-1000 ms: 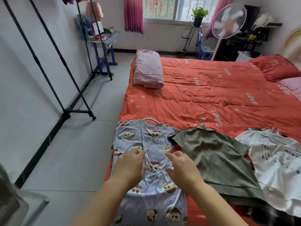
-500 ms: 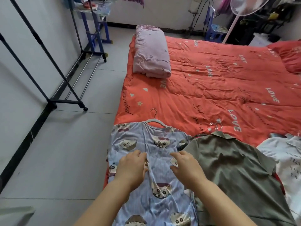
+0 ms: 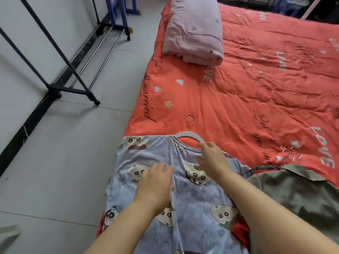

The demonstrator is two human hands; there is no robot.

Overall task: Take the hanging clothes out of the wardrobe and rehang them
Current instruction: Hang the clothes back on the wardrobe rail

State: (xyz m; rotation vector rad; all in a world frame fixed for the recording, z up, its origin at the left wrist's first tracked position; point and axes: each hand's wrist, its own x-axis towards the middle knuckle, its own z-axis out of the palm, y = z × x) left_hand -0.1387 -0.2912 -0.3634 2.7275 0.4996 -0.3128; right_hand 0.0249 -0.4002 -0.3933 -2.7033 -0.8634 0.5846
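Note:
A light blue cartoon-print shirt lies flat on the near left corner of the red bed, with a white hanger in its collar and the metal hook pointing away from me. My left hand rests flat on the shirt's chest with fingers straight. My right hand reaches to the collar, its fingertips touching the hanger's right shoulder. An olive shirt lies to the right, its metal hanger hooks showing above its collar.
A black clothes rack on wheels stands along the left wall over grey floor tiles. A folded pink quilt sits at the bed's far left. Red fabric shows under the shirts.
The view has dropped and moved closer to the bed. My right hand went forward from the shirt's chest up to the collar and hanger. My left hand flattened out on the shirt.

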